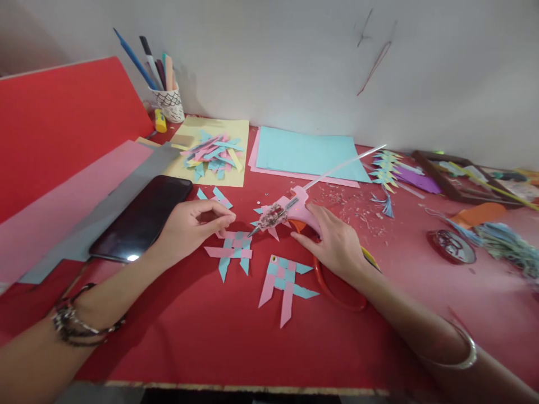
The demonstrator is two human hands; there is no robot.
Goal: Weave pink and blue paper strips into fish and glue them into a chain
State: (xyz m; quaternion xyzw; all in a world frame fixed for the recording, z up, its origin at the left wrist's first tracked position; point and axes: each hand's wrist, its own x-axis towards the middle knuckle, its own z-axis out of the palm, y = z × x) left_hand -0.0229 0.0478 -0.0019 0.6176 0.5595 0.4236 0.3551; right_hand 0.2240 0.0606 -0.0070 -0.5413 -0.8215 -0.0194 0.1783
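My right hand [337,241] is wrapped round a pink hot glue gun [305,210] with a clear glue stick [345,166] jutting from its back. The nozzle points down-left at the corner of a woven pink-and-blue paper fish [236,245]. Just above that fish is my left hand [196,224], thumb and forefinger pinched together; whether anything small is between them I cannot make out. A second woven paper fish [281,275], with an eye on it, lies nearer me. Another woven piece [219,196] is partly hidden beyond my left hand.
Red-and-yellow scissors [341,300] lie partly under my right hand. A black phone [141,219] rests at left. Behind are a pile of paper strips [214,154], blue sheets [307,148] and a pen cup [169,104]. Paper scraps, a round container [452,247] and tassels [509,244] are at right.
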